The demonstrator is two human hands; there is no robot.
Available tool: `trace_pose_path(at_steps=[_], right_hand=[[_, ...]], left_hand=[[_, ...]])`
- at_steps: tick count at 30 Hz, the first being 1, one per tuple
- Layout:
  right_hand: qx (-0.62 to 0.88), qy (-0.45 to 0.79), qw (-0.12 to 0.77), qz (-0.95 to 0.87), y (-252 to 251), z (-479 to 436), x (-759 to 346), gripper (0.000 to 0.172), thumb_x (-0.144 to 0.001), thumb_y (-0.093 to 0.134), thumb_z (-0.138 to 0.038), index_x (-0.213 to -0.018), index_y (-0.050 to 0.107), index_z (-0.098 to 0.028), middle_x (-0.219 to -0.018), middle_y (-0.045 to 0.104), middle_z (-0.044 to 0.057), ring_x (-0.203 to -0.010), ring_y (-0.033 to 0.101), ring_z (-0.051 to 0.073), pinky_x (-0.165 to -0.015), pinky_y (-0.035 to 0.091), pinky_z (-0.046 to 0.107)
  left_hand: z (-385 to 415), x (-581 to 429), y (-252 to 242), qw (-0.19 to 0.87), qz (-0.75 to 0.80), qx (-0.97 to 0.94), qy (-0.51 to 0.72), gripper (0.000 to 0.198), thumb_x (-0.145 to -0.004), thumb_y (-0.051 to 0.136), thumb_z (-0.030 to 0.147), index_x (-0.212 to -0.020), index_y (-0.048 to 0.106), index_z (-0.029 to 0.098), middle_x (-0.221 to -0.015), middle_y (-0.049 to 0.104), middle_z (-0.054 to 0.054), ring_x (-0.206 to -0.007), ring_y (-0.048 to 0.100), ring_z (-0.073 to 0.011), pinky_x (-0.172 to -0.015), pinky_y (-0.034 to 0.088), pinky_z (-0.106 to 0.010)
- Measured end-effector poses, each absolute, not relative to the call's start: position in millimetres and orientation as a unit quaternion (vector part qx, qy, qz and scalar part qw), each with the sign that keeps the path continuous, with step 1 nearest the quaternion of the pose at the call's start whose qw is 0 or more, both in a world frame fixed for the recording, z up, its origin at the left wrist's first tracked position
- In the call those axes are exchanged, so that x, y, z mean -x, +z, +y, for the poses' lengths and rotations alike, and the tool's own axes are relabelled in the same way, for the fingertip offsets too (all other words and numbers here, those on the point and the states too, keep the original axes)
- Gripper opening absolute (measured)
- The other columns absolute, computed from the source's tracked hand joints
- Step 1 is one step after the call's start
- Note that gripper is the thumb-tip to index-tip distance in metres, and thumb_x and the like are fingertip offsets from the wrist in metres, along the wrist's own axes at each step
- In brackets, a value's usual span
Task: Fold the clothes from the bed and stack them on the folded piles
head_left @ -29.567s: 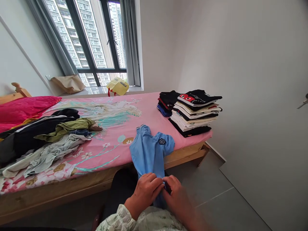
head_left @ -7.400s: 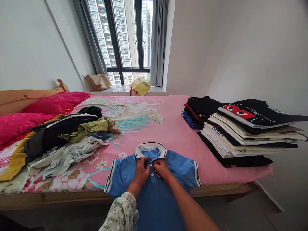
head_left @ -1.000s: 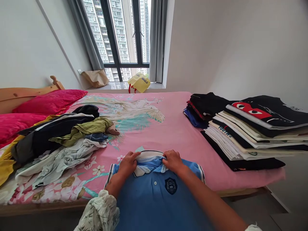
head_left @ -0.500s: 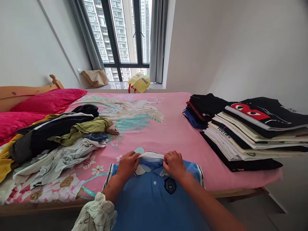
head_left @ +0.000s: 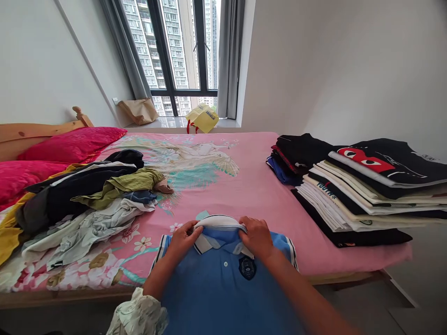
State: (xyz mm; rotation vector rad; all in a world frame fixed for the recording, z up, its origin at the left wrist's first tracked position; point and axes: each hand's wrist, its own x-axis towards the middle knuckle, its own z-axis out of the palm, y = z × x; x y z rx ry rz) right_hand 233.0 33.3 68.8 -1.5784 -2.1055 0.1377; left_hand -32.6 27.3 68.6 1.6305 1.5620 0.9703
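A blue polo shirt point(head_left: 223, 293) with a white collar, striped sleeve edges and a dark badge lies front up at the near edge of the bed, its lower part running out of view at the bottom. My left hand point(head_left: 183, 238) pinches the left side of the collar between thumb and fingers. On the collar's other side, my right hand point(head_left: 256, 236) grips it the same way. Between my hands the back of the collar stands up in a curve, and the collar points lie folded down on the front. A light scrunched sleeve shows on my left forearm.
Loose crumpled clothes point(head_left: 94, 195) are heaped on the left of the pink bedsheet point(head_left: 223, 195). Folded shirts point(head_left: 363, 195) are stacked at the right, beside a smaller dark pile point(head_left: 296, 156). Red pillows point(head_left: 73, 144) lie by the headboard; a yellow bag point(head_left: 202, 117) sits at the window.
My hands have shifted slightly outward along the collar. The collar's back edge is raised a little more, and its points now lie flatter and show more clearly.
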Motion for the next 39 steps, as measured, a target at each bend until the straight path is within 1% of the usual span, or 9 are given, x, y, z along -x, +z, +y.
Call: trace_pose_path(at_steps=[4,7,14,21,28,31,34,37,39], right_hand=[[0.571,0.066,0.210,-0.791,66.1,29.2,-237.5,0.014,-0.087,0.053,-0.032,-0.086,0.062,-0.022,-0.085,0.066,0.003,-0.084,0.058,0.017,-0.074,0.027,0.029],[0.588,0.070,0.216,-0.777,64.3,27.2,-239.2,0.021,-0.091,0.048,-0.030,-0.082,0.064,-0.021,-0.083,0.063,0.003,-0.082,0.056,0.016,-0.074,0.030,0.028],[0.582,0.113,0.255,-0.764,59.3,27.8,-234.4,0.017,-0.088,0.049,-0.024,-0.083,0.065,-0.020,-0.085,0.059,0.003,-0.084,0.054,0.016,-0.077,0.035,0.025],[0.601,0.148,0.275,-0.736,53.3,36.9,-240.1,0.019,-0.088,0.044,-0.021,-0.084,0.063,-0.019,-0.087,0.061,0.004,-0.085,0.055,0.016,-0.075,0.036,0.024],[0.623,0.148,0.255,-0.725,53.3,37.4,-240.9,0.020,-0.087,0.045,-0.023,-0.079,0.063,-0.020,-0.085,0.063,0.004,-0.080,0.056,0.015,-0.071,0.035,0.023],[0.622,0.134,0.252,-0.729,57.0,35.3,-238.4,0.021,-0.087,0.045,-0.024,-0.075,0.062,-0.020,-0.083,0.064,0.004,-0.080,0.057,0.016,-0.070,0.034,0.024],[0.608,0.124,0.268,-0.737,63.0,33.0,-237.5,0.016,-0.085,0.046,-0.021,-0.085,0.063,-0.022,-0.088,0.066,0.002,-0.083,0.058,0.016,-0.071,0.033,0.025],[0.608,0.111,0.273,-0.737,69.5,30.3,-236.2,0.018,-0.082,0.048,-0.017,-0.093,0.060,-0.023,-0.084,0.067,0.000,-0.079,0.060,0.016,-0.071,0.032,0.027],[0.610,0.096,0.266,-0.740,73.1,28.7,-233.7,0.016,-0.082,0.047,-0.016,-0.092,0.059,-0.022,-0.081,0.067,0.000,-0.078,0.060,0.017,-0.071,0.032,0.028]], left_hand=[[27.5,35.5,66.0,0.576,0.523,-0.452,0.437,0.045,-0.070,0.066,0.047,-0.106,0.065,0.019,-0.084,0.068,-0.003,-0.072,0.059,-0.0166,-0.064,0.045,-0.026],[24.7,34.4,64.6,0.669,0.474,-0.399,0.411,0.042,-0.067,0.072,0.044,-0.099,0.066,0.016,-0.075,0.065,-0.002,-0.065,0.057,-0.0131,-0.061,0.043,-0.024],[14.0,22.7,63.5,0.695,0.435,-0.371,0.437,0.027,-0.063,0.079,0.034,-0.071,0.059,0.017,-0.065,0.060,0.004,-0.060,0.053,-0.0082,-0.061,0.041,-0.020],[6.9,8.6,67.2,0.711,0.456,-0.317,0.431,0.039,-0.064,0.077,0.037,-0.090,0.054,0.020,-0.068,0.060,0.005,-0.053,0.051,-0.0068,-0.049,0.038,-0.018],[2.5,0.2,60.8,0.529,0.558,-0.510,0.384,0.042,-0.073,0.058,0.058,-0.093,0.057,0.021,-0.073,0.057,0.003,-0.062,0.052,-0.0120,-0.055,0.040,-0.023],[-3.5,-2.2,63.8,0.296,0.617,-0.674,0.279,0.039,-0.070,0.066,0.046,-0.100,0.062,0.021,-0.094,0.060,-0.004,-0.087,0.056,-0.0204,-0.076,0.043,-0.030],[-6.7,-2.8,71.0,0.103,0.651,-0.730,0.181,0.024,-0.083,0.053,0.036,-0.098,0.068,0.023,-0.096,0.060,-0.007,-0.094,0.056,-0.0229,-0.083,0.041,-0.034],[-2.8,-0.1,78.0,0.044,0.688,-0.707,0.155,0.031,-0.090,0.040,0.031,-0.097,0.070,0.026,-0.088,0.060,-0.006,-0.087,0.056,-0.0211,-0.080,0.042,-0.033],[2.7,1.7,80.6,0.033,0.689,-0.703,0.175,0.032,-0.087,0.044,0.024,-0.110,0.066,0.025,-0.100,0.060,-0.008,-0.094,0.056,-0.0210,-0.084,0.043,-0.032]])
